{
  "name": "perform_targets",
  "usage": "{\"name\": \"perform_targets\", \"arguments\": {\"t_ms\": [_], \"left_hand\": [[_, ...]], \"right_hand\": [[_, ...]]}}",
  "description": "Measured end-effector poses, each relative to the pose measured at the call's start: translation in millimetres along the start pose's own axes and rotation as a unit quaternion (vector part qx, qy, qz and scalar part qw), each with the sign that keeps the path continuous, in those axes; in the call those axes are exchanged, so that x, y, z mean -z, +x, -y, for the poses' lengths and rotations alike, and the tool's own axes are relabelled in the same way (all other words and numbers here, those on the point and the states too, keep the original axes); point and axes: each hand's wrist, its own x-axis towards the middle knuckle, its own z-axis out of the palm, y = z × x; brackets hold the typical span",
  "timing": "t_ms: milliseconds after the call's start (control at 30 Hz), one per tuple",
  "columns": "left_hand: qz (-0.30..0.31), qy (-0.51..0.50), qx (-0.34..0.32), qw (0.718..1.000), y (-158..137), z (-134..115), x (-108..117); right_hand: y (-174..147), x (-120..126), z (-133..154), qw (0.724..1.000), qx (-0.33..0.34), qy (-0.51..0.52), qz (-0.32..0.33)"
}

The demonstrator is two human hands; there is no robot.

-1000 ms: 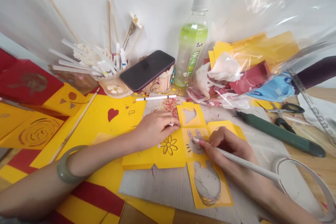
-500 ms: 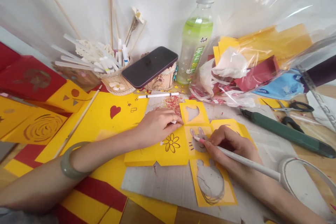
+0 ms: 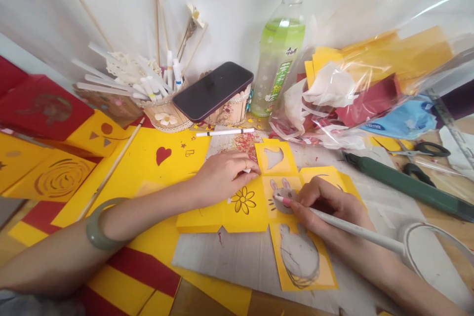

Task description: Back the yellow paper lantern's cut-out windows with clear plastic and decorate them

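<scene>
My right hand [image 3: 329, 205] pinches a white marker pen [image 3: 355, 225] with a pink section near its tip. The tip touches or hovers at the rabbit face [image 3: 283, 196] on a yellow card cutout [image 3: 259, 219], which has fold-out panels. My left hand [image 3: 227, 175], its fingers curled, rests on the card above a cut-out flower [image 3: 243, 201]. A small white thing shows between those fingers; its kind is hidden. A bird-like cutout [image 3: 273, 157] is in the upper panel, and a rounded animal shape [image 3: 299, 252] opens the lower one. Backing paper shows through it.
Grey cardboard [image 3: 222, 261] lies beneath. Another marker [image 3: 225, 132] lies behind my left hand. A phone [image 3: 215, 90] rests across decorated pots; a bottle [image 3: 283, 49] stands behind. At right are a green cutter [image 3: 407, 182], scissors [image 3: 425, 150] and a tape roll [image 3: 437, 252].
The view has shifted slightly, so the bottle, bag and cutter appear farther right. The marker tip has moved a little lower at the rabbit's cheek. My left hand has stayed in place.
</scene>
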Motion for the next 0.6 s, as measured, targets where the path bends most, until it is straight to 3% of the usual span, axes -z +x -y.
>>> {"name": "perform_targets", "arguments": {"t_ms": [600], "left_hand": [[-0.016, 0.0, -0.008, 1.0, -0.9, 1.6, -1.8]], "right_hand": [[-0.3, 2.5, 3.5, 1.0, -0.018, 0.008, -0.002]]}}
